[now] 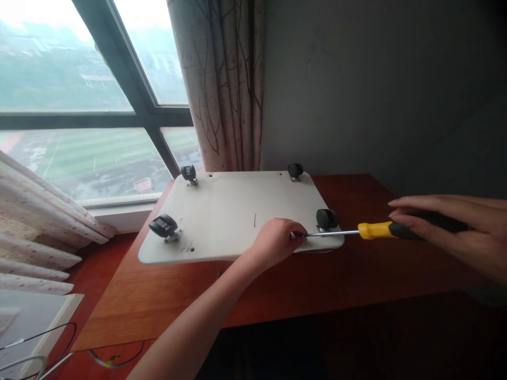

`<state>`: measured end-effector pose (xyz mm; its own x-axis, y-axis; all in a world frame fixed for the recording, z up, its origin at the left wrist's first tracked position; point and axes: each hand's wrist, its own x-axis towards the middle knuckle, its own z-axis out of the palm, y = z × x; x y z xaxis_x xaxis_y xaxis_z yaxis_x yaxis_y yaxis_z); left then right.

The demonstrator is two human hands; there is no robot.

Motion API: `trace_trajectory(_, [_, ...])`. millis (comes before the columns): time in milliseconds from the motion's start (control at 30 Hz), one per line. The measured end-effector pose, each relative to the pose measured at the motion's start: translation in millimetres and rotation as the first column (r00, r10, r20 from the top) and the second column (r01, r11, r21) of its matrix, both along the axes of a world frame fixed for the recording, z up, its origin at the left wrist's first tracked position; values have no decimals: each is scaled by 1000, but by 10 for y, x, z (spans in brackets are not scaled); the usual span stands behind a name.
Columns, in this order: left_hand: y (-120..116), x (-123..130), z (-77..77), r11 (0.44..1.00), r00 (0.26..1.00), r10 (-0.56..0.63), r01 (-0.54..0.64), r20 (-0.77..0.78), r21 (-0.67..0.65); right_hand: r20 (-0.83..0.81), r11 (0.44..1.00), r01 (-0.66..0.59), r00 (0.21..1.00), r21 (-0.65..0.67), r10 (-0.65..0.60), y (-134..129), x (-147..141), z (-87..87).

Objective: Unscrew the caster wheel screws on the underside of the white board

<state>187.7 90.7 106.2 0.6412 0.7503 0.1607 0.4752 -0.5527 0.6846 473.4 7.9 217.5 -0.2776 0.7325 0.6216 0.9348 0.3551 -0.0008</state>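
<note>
A screwdriver (374, 230) with a yellow and black handle lies almost level, its metal shaft pointing left. My right hand (455, 227) is closed around the black end of its handle. At the shaft's tip, my left hand (279, 235) pinches thumb and fingers together; whatever is between them is too small and hidden to name. That hand rests at the near right part of a white board (233, 206) with rounded corners. Just behind the shaft stands a black caster wheel (327, 218) on a metal plate.
Black casters stand at the board's other corners: near left (163, 226), far left (188, 172) and far right (295, 170). The board lies on a reddish wooden table (166, 301). A curtain (225, 89) and window stand behind; cables (119, 364) hang at the lower left.
</note>
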Motion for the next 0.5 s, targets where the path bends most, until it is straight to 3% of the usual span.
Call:
trace_trajectory(100, [12, 10, 9, 1000, 999, -8, 9, -41, 26, 102, 995, -100, 990, -8, 100, 45, -71, 85])
trace_trajectory(200, [16, 23, 9, 999, 999, 4, -2, -51, 35, 127, 993, -121, 985, 5, 119, 60, -163, 152])
trace_trajectory(500, [-2, 68, -7, 998, 997, 20, -15, -74, 67, 90, 959, -277, 955, -65, 282, 194, -464, 371])
